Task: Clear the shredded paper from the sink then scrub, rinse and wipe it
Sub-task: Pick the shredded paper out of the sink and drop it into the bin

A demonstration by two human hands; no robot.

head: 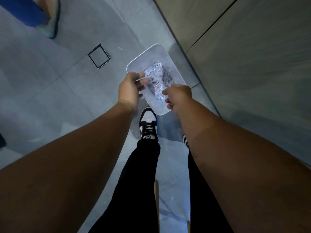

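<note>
Head view: your left hand point(131, 88) is loose-fingered; your right hand point(179, 98) cannot be judged. Shredded paper point(159, 74) released at 6 o'clock of the bin point(151, 54) may spill.

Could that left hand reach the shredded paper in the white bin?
Probably yes: the left hand hangs over the lidless white bin, with nothing between it and the shredded paper, though its height above is hard to judge.
</note>
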